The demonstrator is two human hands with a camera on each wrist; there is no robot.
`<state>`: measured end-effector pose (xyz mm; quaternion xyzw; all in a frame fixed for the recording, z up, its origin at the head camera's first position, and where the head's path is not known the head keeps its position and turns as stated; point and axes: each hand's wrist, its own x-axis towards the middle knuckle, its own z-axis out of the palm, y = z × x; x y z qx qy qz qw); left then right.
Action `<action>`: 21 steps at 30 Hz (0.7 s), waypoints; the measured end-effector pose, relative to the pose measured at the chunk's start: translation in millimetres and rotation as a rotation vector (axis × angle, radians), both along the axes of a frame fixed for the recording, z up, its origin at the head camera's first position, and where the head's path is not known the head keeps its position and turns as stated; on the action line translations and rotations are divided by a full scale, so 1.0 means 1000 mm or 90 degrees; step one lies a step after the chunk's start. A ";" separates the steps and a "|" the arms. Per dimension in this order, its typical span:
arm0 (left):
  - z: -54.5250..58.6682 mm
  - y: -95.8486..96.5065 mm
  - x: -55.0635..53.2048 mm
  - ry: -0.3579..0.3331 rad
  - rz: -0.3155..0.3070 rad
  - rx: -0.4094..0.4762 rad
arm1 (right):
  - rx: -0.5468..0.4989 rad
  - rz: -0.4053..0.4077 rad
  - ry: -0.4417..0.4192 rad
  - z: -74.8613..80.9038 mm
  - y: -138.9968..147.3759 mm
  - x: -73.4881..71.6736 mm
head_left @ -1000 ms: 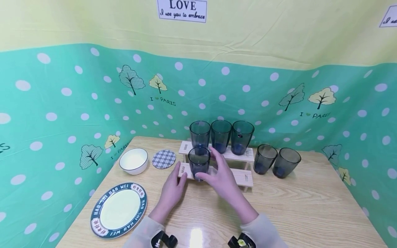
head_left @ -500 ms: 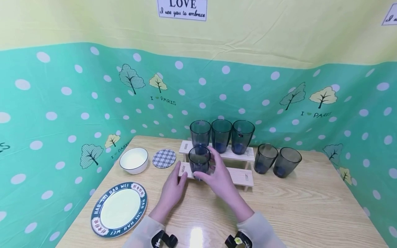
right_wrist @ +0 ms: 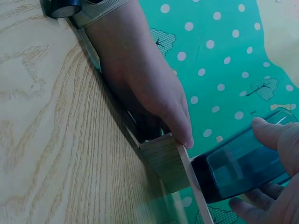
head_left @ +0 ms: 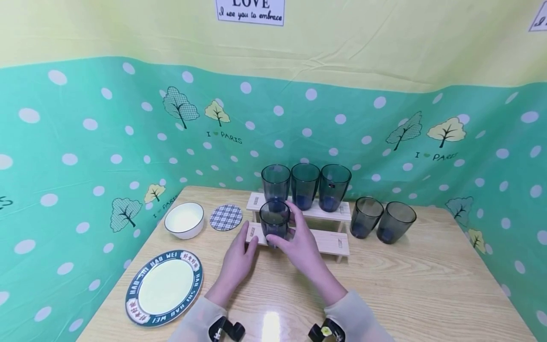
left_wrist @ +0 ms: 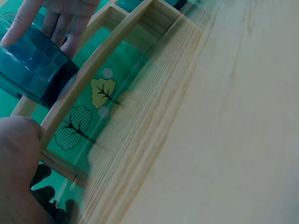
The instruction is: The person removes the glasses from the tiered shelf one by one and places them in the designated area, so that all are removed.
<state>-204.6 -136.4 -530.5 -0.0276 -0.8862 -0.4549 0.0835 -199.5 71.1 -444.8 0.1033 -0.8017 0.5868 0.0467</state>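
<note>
A dark tinted drinking glass (head_left: 275,221) stands upright on the lower step of a pale wooden two-step rack (head_left: 329,242), near its left end. My right hand (head_left: 302,243) holds this glass, thumb at the front and fingers round its right side; the right wrist view shows the glass (right_wrist: 240,161) with its thick base on the board. My left hand (head_left: 239,256) grips the left end of the lower step, its thumb (right_wrist: 180,128) on the board's top. Three taller tinted glasses (head_left: 305,186) line the upper step behind.
Two more tinted glasses (head_left: 366,217) stand on the table (head_left: 410,294) right of the rack. To the left are a white bowl (head_left: 184,219), a checked round coaster (head_left: 226,217) and a blue-rimmed plate (head_left: 197,280). A patterned cloth (head_left: 239,104) hangs close behind.
The right hand has shifted very slightly on the glass, its forearm moving a little left. The glass and the left hand stay in place. The head view tilts slightly.
</note>
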 end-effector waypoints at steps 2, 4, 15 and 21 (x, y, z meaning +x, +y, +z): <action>0.000 0.000 0.000 -0.005 0.000 0.003 | 0.000 -0.002 0.000 0.000 -0.001 0.000; 0.001 0.000 0.000 -0.009 0.000 0.003 | 0.001 -0.005 0.000 0.000 -0.001 0.000; 0.001 0.001 0.000 -0.001 -0.001 0.003 | 0.006 -0.032 0.004 0.004 0.001 0.004; 0.001 0.000 0.001 -0.005 -0.002 0.006 | 0.014 -0.047 0.004 0.010 0.010 0.010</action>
